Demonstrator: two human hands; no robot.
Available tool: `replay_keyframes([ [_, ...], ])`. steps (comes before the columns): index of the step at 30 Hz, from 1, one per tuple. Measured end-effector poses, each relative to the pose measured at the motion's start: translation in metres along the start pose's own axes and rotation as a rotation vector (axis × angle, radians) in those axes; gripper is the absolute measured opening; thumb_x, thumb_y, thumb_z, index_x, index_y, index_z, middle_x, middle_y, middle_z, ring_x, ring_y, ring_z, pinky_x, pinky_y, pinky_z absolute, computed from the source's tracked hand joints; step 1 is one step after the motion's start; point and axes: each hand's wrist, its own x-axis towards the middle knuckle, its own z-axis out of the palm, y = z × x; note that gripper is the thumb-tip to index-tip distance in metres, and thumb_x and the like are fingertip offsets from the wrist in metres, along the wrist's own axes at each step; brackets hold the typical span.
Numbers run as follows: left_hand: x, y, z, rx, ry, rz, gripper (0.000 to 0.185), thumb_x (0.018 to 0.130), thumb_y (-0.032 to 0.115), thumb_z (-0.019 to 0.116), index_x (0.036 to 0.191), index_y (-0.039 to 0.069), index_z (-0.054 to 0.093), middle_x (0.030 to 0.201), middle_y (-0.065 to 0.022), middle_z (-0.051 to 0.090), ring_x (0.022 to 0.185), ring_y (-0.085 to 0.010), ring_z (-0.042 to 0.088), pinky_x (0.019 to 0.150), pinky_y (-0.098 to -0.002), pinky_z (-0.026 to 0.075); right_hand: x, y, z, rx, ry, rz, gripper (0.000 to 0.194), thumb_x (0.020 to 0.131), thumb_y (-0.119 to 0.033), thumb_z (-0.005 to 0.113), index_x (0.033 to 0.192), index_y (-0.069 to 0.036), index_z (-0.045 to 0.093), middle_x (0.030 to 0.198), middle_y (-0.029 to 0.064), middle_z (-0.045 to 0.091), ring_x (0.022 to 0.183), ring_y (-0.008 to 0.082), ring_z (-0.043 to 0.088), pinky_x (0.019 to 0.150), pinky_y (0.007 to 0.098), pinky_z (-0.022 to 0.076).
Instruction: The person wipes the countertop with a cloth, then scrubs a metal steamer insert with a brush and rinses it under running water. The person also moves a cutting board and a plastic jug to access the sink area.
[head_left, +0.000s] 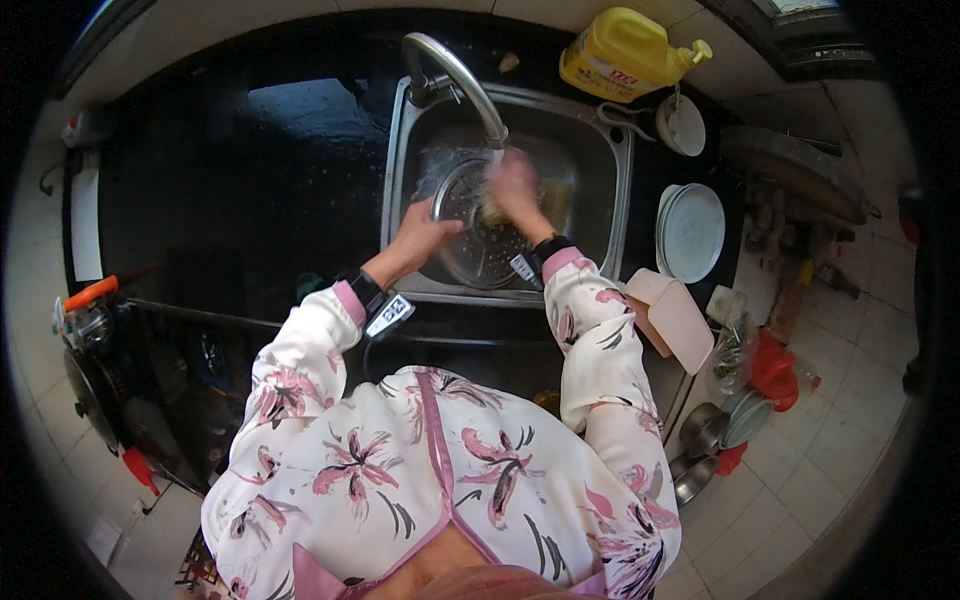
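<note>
My left hand (422, 234) grips the left rim of a round perforated metal steamer tray (487, 259), thumb on top. The tray is tilted inside a stainless steel sink (592, 247). My right hand (514, 184), blurred, is over the tray's upper right part, right under the spout of a curved metal faucet (469, 79). Closed fingers hold a yellowish scrubber (492, 213) against the tray; its exact kind is unclear. Running water shows at the spout, and wet streaks mark the sink floor to the left.
A yellow detergent jug (622, 56) with a pump stands behind the sink. To the right are a white bowl (681, 126), stacked plates (691, 232) and a pink plastic bin (671, 319). An orange-handled knife (90, 293) lies at the left by a lidded pan (90, 397).
</note>
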Motion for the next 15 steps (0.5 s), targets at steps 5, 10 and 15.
replay_keyframes([
  [5,-0.002,-0.009,0.003,0.04,0.038,-0.034,0.036,0.087,-0.005,0.065,0.122,-0.001,0.058,0.11,-0.0091,0.069,0.095,-0.0156,0.067,0.088,-0.0313,0.055,-0.005,-0.006,0.004,-0.007,0.11,-0.387,0.021,0.089,-0.018,0.057,0.094,0.002,0.062,0.108,0.0219,0.063,0.095,0.0419,0.061,0.081,0.0511,0.0498],
  [10,-0.004,-0.012,0.007,0.07,0.078,0.081,0.032,0.09,-0.002,0.065,0.121,0.0,0.059,0.111,-0.0072,0.069,0.096,-0.0134,0.065,0.088,-0.0314,0.055,-0.002,0.024,-0.004,0.05,0.002,0.25,0.035,0.091,-0.027,0.055,0.109,0.003,0.061,0.104,0.0281,0.062,0.102,0.0462,0.059,0.09,0.0502,0.0464],
  [15,-0.013,-0.003,0.013,0.119,-0.163,-0.077,0.043,0.088,0.005,0.071,0.128,0.0,0.055,0.115,-0.0125,0.068,0.1,-0.0179,0.068,0.09,-0.0324,0.057,0.003,0.048,-0.033,0.174,-0.12,0.182,0.035,0.095,-0.03,0.051,0.104,0.003,0.055,0.106,0.031,0.061,0.105,0.0503,0.057,0.087,0.0511,0.046],
])
